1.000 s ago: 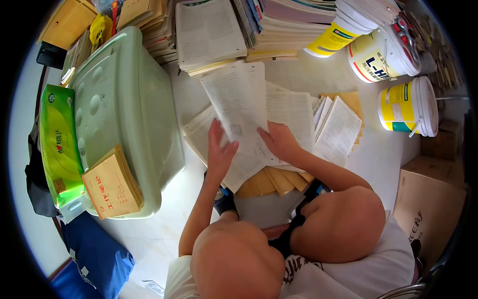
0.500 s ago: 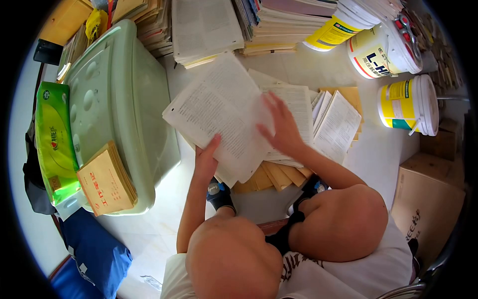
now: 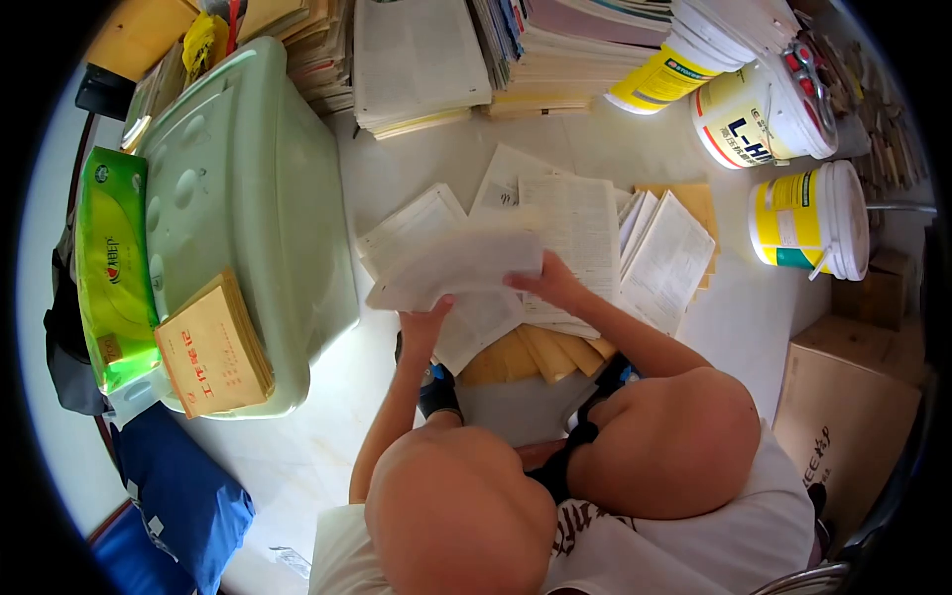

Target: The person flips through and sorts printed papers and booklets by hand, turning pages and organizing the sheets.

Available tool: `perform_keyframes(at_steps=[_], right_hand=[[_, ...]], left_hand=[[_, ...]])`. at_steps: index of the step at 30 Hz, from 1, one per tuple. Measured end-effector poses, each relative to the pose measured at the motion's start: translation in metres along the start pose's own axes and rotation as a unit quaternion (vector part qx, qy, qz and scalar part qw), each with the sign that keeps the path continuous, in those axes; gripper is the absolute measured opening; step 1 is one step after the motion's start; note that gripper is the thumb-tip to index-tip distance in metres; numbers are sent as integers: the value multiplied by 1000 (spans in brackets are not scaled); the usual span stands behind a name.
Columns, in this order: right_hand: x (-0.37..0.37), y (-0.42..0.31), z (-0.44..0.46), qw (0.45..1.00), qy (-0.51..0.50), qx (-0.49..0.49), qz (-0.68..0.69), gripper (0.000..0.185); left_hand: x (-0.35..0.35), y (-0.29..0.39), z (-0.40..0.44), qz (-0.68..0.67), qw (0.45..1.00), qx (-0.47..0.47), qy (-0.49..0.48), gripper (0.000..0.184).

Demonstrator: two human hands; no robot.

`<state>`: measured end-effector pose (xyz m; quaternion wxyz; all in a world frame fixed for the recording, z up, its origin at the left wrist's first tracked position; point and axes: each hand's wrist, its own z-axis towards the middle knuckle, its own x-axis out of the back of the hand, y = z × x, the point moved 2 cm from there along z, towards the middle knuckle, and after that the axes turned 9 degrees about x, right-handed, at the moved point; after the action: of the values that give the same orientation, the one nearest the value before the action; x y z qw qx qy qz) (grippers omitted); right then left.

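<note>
Between my two hands a printed sheet of paper (image 3: 451, 266) is held up, bent and smeared by motion; whether it is one sheet or a few I cannot tell. My left hand (image 3: 426, 322) grips its lower edge, thumb on top. At its right end my right hand (image 3: 548, 283) pinches the paper. Beneath and behind it, printed papers (image 3: 570, 218) lie spread on the floor, with another stack of pages (image 3: 421, 220) to the left. Brown envelopes (image 3: 516, 359) fan out under the papers near my feet. Farther right rests a small pile of folded pages (image 3: 669, 253).
A pale green storage box (image 3: 307, 188) stands at left, carrying a tissue pack (image 3: 111, 263) and brown envelopes (image 3: 213, 347). Tall paper stacks (image 3: 421, 64) line the back. Several buckets (image 3: 808, 220) and a cardboard box (image 3: 843, 407) stand at right.
The held paper has been lowered toward me and tilted, uncovering pages behind it. My right hand has gone from spread fingers to gripping the paper's right end.
</note>
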<state>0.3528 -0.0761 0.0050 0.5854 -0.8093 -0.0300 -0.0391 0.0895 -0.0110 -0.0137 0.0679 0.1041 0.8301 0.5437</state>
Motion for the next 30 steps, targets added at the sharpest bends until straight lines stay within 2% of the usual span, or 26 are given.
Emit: perform_keyframes(at_steps=[2,3,4,6,9,10,12,14,17,19,23,26,27,28,29,30], right_hand=[[-11,33,2,998,5,52,-17,46],[-13,27,1,995,8,94,-31,45],[-14,22,-2,995,7,96,-32,45],[-5,1,2,993,65,76,-56,42],[9,-26,5,994,98,47,-33,43],[13,-31,4,993,100,52,-35,43],[19,-36,2,995,34,9,89,45],[26,-43,3,995,50,29,85,45],[28,-58,4,992,79,56,79,43],[30,-73,6,991,91,71,73,41],[28,-104,2,986,134,93,38,41],[25,-122,-1,986,141,93,-6,41],[24,-126,-1,985,144,86,-32,42],[24,-129,-2,985,146,87,-33,42],[22,-132,-3,985,142,97,-31,42],[21,-134,-4,984,137,107,-27,42]], left_hand=[[-8,-17,10,66,996,-1,59,71],[-12,-9,9,57,994,25,84,65],[-9,-6,9,57,994,23,86,65],[-6,3,19,3,996,76,45,55],[-9,47,23,-48,998,34,14,47],[-8,60,28,-49,998,28,12,47],[-4,89,42,-65,997,-1,-33,43],[-4,113,48,-45,997,2,-63,43],[-9,119,55,-47,994,35,-94,48],[-15,120,54,-9,998,-55,-32,60],[-20,130,36,-77,997,-16,-26,74],[-23,139,28,-22,999,-30,18,83],[-23,151,25,208,959,-164,104,89],[-26,159,22,421,841,-285,182,95],[-28,156,26,420,842,-286,182,95],[-27,152,30,336,897,-246,150,95]])
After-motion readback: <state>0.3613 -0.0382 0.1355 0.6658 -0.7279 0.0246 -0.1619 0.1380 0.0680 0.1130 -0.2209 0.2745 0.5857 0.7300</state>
